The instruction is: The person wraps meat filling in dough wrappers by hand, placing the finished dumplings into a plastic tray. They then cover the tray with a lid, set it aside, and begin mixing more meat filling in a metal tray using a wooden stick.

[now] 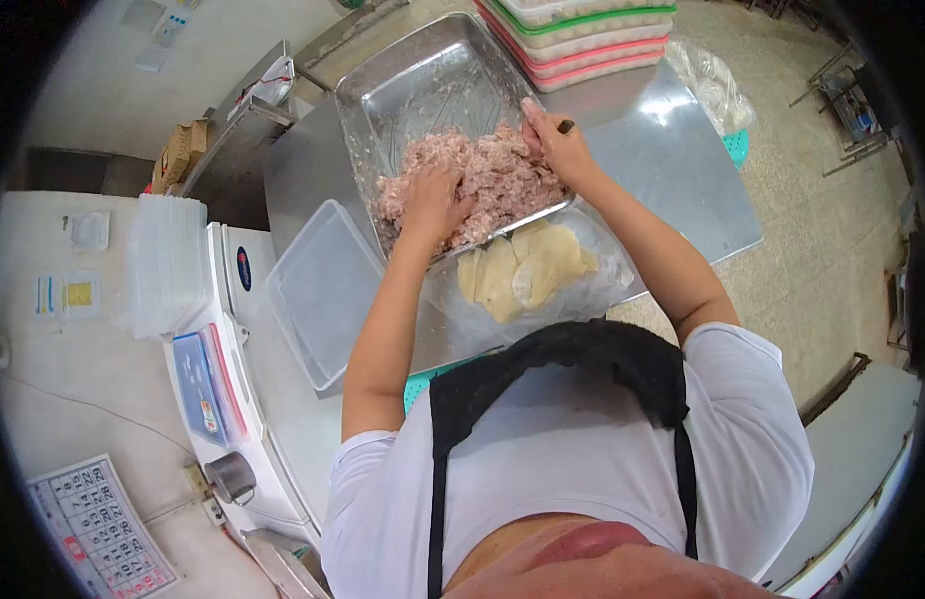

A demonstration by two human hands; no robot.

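Note:
A deep metal tray (358, 130) lies tilted on the steel table, with a heap of pinkish minced meat (492, 185) in its near half. My left hand (437, 205) rests in the meat, thumb apart from the fingers, whose tips are buried. At the tray's right side my right hand (557, 150) is closed around a tool handle (565, 127); only its dark end shows, and the rest is hidden. Just below the tray, pale round dough wrappers (532, 270) lie piled on a clear plastic bag (607, 275).
A clear plastic container (327, 290) stands left of the tray on the steel table (682, 170). Stacked boxes (592, 45) with green and pink rims sit at the back. Left are a white appliance (253, 329), a stack of clear lids or trays (168, 265) and a metal mug (230, 477).

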